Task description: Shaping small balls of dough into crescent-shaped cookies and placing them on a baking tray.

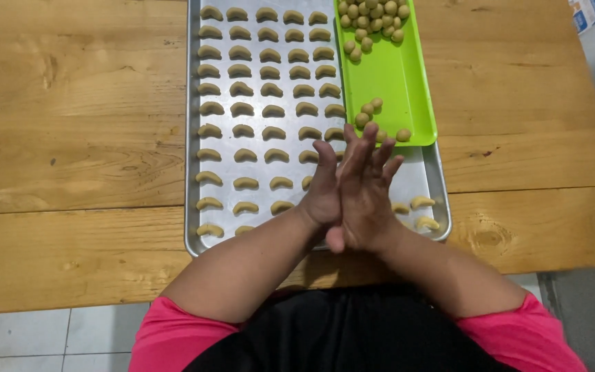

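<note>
The person's two hands were pressed flat together, palm to palm, over the near right part of the metal baking tray (pixel 193 138). The left hand (pixel 324 193) lay against the right hand (pixel 366 193), fingers straight and pointing away from the body; whether a piece of dough sat between the palms I could not tell, since the hands hid whatever was there.

Rows of small crescent-shaped dough pieces (pixel 270 110) filled the tray, their long axes running left to right across it. Two more crescents (pixel 423 203) lay just right of the right hand, near the tray's rim.

Resting on the far right part of the tray was a green plastic tray (pixel 397 76). It held a heap of round dough balls (pixel 373 17) at its far end, and a few loose balls (pixel 368 111) at its near end, straight ahead of the fingertips and close to them. One ball (pixel 403 135) sat at the near edge, slightly to the right, so the right hand was the nearer to it.

All of this stood on a wooden table (pixel 77 138), the person in pink sleeves (pixel 173 331) at its near edge.
</note>
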